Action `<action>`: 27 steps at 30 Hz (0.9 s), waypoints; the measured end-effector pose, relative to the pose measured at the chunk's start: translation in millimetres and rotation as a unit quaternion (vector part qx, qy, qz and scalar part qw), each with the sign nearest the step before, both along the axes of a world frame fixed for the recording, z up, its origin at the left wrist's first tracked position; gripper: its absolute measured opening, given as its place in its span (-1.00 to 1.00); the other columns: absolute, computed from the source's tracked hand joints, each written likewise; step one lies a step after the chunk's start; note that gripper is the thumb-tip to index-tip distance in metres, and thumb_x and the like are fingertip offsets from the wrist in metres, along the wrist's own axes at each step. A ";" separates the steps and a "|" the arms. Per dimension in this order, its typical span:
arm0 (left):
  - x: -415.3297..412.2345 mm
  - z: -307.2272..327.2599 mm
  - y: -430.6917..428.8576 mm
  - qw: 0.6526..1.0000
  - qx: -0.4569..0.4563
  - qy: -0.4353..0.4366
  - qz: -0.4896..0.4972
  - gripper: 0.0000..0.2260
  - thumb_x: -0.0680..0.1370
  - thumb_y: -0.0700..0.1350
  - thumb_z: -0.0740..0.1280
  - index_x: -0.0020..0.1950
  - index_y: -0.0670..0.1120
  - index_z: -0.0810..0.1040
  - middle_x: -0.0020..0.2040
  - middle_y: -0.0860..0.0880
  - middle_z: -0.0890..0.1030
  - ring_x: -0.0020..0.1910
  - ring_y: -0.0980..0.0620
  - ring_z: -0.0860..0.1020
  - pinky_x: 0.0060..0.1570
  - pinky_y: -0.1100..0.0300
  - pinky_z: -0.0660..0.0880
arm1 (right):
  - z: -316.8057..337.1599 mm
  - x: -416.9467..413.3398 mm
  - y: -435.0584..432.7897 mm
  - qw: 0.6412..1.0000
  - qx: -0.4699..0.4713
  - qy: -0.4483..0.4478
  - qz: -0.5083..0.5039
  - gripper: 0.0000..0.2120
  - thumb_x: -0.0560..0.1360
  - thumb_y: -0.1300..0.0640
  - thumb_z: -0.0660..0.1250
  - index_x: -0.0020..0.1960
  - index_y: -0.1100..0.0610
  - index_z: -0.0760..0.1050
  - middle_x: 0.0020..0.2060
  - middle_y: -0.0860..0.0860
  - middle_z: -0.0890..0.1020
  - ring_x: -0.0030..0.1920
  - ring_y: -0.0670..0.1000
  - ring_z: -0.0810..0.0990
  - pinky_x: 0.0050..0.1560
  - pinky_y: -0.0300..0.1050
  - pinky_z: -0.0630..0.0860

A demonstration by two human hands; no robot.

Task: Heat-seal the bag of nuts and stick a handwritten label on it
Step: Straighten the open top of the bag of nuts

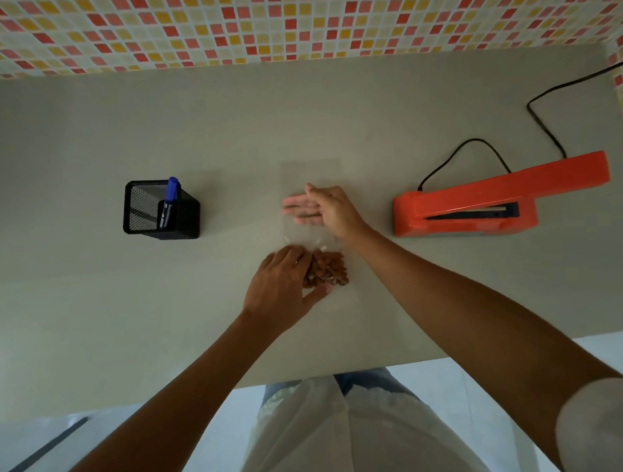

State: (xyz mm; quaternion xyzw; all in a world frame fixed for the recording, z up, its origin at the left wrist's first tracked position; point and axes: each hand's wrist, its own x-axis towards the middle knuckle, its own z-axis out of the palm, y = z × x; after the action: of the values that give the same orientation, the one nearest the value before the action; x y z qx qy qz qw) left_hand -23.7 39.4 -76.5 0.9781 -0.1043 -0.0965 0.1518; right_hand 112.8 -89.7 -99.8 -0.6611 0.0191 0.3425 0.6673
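A clear plastic bag (309, 175) lies flat in the middle of the grey table, its open end pointing away from me. Brown nuts (327, 269) are bunched in its near end. My left hand (282, 285) rests on the bag's near left side, fingers over the nuts and thumb at the bottom edge. My right hand (321, 208) lies flat on the empty upper part of the bag, fingers stretched out to the left. An orange heat sealer (480, 203) sits to the right with its arm raised.
A black mesh pen holder (159, 212) with a blue marker (169, 201) stands at the left. The sealer's black cord (544, 118) runs to the back right. A tiled wall (293, 22) bounds the far side; the table's near edge (344, 377) is by my body.
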 end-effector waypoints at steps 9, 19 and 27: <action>8.1 5.7 -0.2 1.000 0.007 0.022 -0.004 -0.33 0.48 0.37 0.21 0.37 -0.09 0.46 0.31 -0.05 0.53 0.30 -0.05 0.49 0.31 0.07 0.39 | 0.0 43.3 21.3 0.996 0.028 -0.001 -0.080 -0.52 0.71 0.03 0.08 0.33 0.42 0.47 0.25 0.30 0.60 0.23 0.20 0.64 0.01 0.01 0.67; 11.6 2.8 7.1 0.999 -0.032 0.022 -0.005 -0.38 0.45 0.36 0.25 0.29 -0.07 0.51 0.23 -0.03 0.56 0.22 -0.03 0.52 0.21 0.10 0.45 | 9.5 84.8 12.8 0.976 0.024 -0.072 -0.202 -0.55 0.72 0.11 0.04 0.32 0.44 0.47 0.30 0.34 0.55 0.36 0.19 0.54 0.33 -0.11 0.47; 7.1 0.7 10.4 0.999 -0.040 0.015 -0.018 -0.42 0.48 0.36 0.23 0.30 -0.03 0.49 0.24 0.00 0.56 0.22 0.01 0.51 0.24 0.16 0.42 | 3.7 -23.2 15.9 0.997 0.010 -0.065 0.028 -0.49 0.72 -0.02 0.01 0.22 0.34 0.57 0.14 0.23 0.68 0.16 0.12 0.69 0.19 0.02 0.62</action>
State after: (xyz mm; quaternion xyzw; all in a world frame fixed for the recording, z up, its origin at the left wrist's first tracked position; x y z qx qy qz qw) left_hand -16.5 49.8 -75.8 0.9678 -0.1230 -0.1094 0.1906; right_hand 89.5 -73.8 -96.2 -0.6753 -0.0466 0.3174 0.6641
